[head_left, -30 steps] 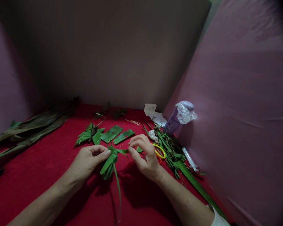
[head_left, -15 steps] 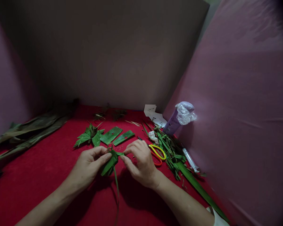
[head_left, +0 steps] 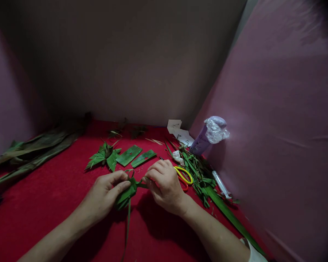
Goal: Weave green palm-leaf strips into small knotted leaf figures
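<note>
Over a red cloth (head_left: 57, 203), both my hands work on a folded bundle of green leaf strips (head_left: 127, 193). My left hand (head_left: 105, 194) pinches the bundle from the left with thumb and fingers closed. My right hand (head_left: 165, 183) is closed on a thin leaf strip that runs from the bundle's top to the right. A long narrow leaf end (head_left: 127, 227) trails from the bundle toward me.
A finished leaf shape (head_left: 102, 158) and two cut leaf rectangles (head_left: 135, 156) lie behind the hands. Yellow-and-red handled scissors (head_left: 183, 176), a heap of leaf trimmings (head_left: 200, 173), a purple bottle capped with plastic (head_left: 205, 138) and paper slips (head_left: 179, 131) sit right. Long leaves (head_left: 30, 153) lie left.
My right hand moved left toward the bundle, drawing the thin strip in around its top. The left hand kept its pinch on the bundle, and the trailing leaf end swung slightly left.
</note>
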Available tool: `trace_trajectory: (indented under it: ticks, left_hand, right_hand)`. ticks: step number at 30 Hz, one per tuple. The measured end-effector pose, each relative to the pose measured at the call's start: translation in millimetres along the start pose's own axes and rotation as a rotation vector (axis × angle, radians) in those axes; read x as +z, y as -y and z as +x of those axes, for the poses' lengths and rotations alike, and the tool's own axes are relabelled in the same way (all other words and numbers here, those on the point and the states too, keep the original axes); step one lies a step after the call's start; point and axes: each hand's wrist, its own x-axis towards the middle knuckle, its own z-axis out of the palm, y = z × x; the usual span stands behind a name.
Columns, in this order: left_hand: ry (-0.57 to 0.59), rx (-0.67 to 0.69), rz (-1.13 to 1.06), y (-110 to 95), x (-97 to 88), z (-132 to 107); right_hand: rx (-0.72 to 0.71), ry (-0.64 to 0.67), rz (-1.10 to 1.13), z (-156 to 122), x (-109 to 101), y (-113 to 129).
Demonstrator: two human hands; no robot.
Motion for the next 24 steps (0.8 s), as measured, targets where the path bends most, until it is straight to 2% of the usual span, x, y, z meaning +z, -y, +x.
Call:
trace_trajectory:
  ticks: [6, 10, 16, 24]
  left_hand:
    - [0.135, -0.088, -0.197, 4, -2.3, 1]
    - [0.182, -0.125, -0.31, 6, -3.2, 3]
    - [0.206, -0.145, -0.353, 5, -3.2, 3]
    - [0.184, -0.167, -0.34, 11, -4.5, 4]
  right_hand:
    - [0.118, -0.008, 0.261, 0, 7, -6]
    - [0.166, -0.004, 0.409, -1, 14, -4]
    - [0.264, 0.035, 0.556, -1, 19, 0]
    - [0.35, 0.119, 0.762, 3, 5, -4]
